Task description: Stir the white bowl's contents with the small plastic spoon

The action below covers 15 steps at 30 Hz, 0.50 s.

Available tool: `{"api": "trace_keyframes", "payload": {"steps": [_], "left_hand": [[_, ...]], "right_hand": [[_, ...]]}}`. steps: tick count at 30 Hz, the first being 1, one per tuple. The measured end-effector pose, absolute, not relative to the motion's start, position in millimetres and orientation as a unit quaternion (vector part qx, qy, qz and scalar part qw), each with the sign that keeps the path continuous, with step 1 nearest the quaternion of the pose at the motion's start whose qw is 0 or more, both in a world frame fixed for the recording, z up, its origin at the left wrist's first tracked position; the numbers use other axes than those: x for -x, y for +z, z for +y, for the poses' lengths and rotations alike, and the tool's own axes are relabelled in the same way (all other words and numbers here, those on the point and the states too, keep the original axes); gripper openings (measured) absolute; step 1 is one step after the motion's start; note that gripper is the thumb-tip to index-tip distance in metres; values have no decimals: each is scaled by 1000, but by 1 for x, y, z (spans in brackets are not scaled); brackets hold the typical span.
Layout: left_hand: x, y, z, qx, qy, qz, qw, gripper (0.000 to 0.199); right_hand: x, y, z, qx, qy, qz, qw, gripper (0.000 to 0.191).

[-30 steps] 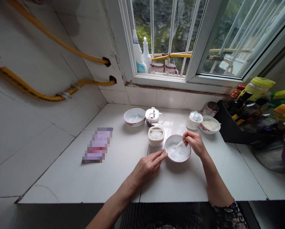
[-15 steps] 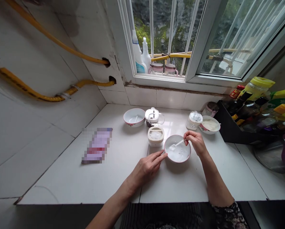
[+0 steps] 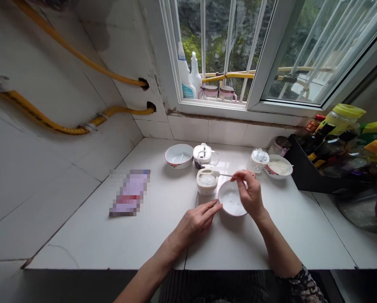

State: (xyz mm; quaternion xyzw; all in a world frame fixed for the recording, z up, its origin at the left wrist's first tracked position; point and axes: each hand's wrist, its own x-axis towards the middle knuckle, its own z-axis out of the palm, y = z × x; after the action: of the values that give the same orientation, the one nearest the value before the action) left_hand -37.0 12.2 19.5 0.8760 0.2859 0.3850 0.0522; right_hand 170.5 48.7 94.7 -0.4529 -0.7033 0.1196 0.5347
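Observation:
In my right hand is a small white spoon, pinched by its handle. The spoon's bowl end is at the right rim of an open cream seasoning jar with white grains inside. Below the right hand stands a white bowl with a pinkish rim and some white stuff at its bottom; the hand hides its right part. My left hand rests on the counter, fingers stretched out, their tips touching the bowl's left rim.
Behind the jar stand another lidded jar and a bowl with a spoon in it. To the right are a clear-lidded jar, a bowl of white powder and a black bin of bottles. A blurred purple packet lies left.
My right hand has moved left with the spoon, lifting it from inside the bowl to the rim of the open jar. My left hand stays at the bowl. The view has shifted slightly.

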Motion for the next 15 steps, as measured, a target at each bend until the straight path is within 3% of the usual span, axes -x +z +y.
{"api": "trace_keyframes", "payload": {"steps": [3, 6, 11, 15], "left_hand": [[36, 18, 13, -873, 396, 281, 44, 43], [37, 18, 13, -873, 396, 282, 43, 44], [39, 21, 12, -880, 376, 283, 59, 46], [39, 22, 11, -881, 376, 281, 63, 47]], "right_hand": [[-166, 95, 46, 395, 5, -782, 483, 21], [-170, 96, 45, 386, -28, -784, 486, 23], [-193, 96, 48, 452, 43, -722, 522, 18], [-212, 93, 53, 510, 103, -722, 457, 20]]}}
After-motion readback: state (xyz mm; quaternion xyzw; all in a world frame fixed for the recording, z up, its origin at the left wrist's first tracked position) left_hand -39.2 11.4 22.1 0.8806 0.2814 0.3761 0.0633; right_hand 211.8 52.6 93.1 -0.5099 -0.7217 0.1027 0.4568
